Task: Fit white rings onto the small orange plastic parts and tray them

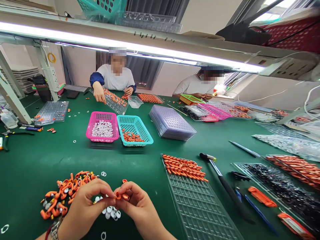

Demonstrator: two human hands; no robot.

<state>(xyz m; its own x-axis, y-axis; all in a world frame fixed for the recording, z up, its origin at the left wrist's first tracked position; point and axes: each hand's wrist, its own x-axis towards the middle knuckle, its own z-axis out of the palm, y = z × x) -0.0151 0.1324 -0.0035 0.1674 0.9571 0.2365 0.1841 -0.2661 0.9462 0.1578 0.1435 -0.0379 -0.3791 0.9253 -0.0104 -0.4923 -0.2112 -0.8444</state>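
Near the front edge of the green table, my left hand (pixel 93 200) and my right hand (pixel 136 203) meet with pinched fingertips on a small orange part (pixel 118 195). Another orange piece (pixel 125 197) shows at my right fingers. White round discs (pixel 110 212) lie under and between my hands. Left of my left hand spreads a pile of orange parts (pixel 58 200), some with white or yellow bits. Right of my right hand stands a clear slotted tray (pixel 197 206), its far end filled with rows of orange parts (pixel 183 167).
Beyond my hands are a pink basket (pixel 117 128) of white discs, a teal basket (pixel 148 136) of orange parts and stacked clear trays (pixel 172 121). A black-handled tool (pixel 231 191) lies right. Two people sit across the table, one reaching over a tray (pixel 113 106).
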